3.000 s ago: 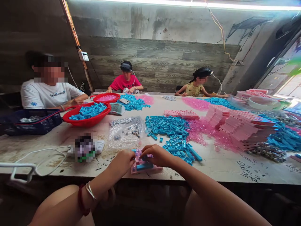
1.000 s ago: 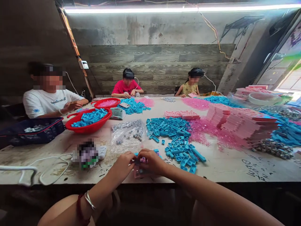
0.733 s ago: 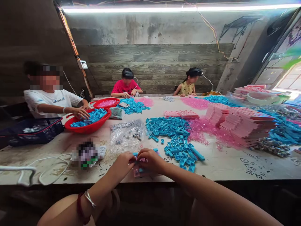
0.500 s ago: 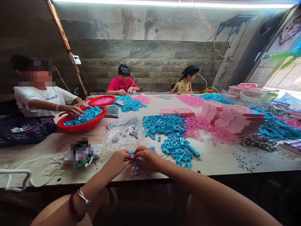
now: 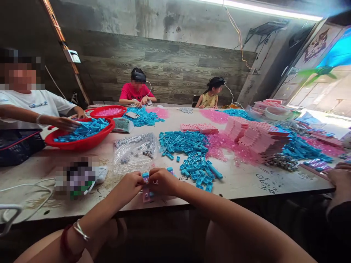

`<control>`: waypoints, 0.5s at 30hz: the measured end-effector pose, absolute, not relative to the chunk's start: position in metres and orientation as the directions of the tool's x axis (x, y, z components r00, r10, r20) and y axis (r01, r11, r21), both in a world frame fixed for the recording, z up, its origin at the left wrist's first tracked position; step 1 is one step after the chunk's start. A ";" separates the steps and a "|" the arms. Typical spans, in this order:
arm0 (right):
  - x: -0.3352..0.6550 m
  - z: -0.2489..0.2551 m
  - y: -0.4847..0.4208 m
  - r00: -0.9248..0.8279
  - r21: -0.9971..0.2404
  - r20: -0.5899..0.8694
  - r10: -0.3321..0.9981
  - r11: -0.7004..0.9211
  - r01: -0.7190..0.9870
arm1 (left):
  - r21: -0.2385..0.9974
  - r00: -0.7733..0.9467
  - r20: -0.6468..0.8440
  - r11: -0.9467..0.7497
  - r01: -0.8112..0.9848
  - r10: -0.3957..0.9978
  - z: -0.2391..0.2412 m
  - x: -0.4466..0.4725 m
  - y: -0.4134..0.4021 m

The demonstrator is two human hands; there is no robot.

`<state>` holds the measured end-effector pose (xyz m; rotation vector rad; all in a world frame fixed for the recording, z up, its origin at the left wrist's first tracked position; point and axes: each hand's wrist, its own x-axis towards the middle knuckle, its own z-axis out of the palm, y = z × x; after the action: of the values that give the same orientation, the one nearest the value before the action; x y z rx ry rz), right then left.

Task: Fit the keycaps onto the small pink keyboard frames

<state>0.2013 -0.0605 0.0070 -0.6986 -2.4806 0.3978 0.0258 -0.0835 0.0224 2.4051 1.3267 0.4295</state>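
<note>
My left hand point(image 5: 131, 183) and my right hand point(image 5: 163, 181) meet at the table's near edge, both pinched on a small pink tray point(image 5: 146, 194) tipped on edge, with a blue piece at its top. Their fingers are closed around it. A spill of loose blue plastic pieces point(image 5: 199, 170) lies just right of my right hand. A clear bag of small grey parts point(image 5: 136, 150) sits behind my left hand. My left wrist carries a silver bangle and a red band.
A stack of pink trays point(image 5: 256, 136) and pink beads point(image 5: 222, 144) fill the right of the table point(image 5: 246, 180). A red basin of blue pieces point(image 5: 79, 134) stands at the left, a co-worker's hand in it. Two more people sit at the far end. Another person's hand point(image 5: 340, 178) shows at right.
The view has swung right. The pink tray, flat on the table three seconds ago, is now lifted and tipped between my hands. The co-worker at left reached into the red basin.
</note>
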 end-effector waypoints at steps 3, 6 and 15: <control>0.199 0.011 -0.059 -0.738 -0.414 0.372 0.563 0.812 0.411 | 0.437 0.492 0.083 -0.476 0.764 0.867 0.022 0.027 -0.085; 0.197 0.010 -0.056 -0.755 -0.392 0.362 0.546 0.824 0.408 | 0.439 0.483 0.076 -0.464 0.769 0.872 0.020 0.028 -0.086; 0.193 0.007 -0.055 -0.799 -0.325 0.328 0.503 0.855 0.404 | 0.527 0.525 0.096 -0.491 0.694 0.846 0.013 0.025 -0.085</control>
<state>0.1926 -0.0547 0.0067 -0.6721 -2.6227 0.3350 0.0248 -0.0846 0.0128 2.3419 1.2604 0.4821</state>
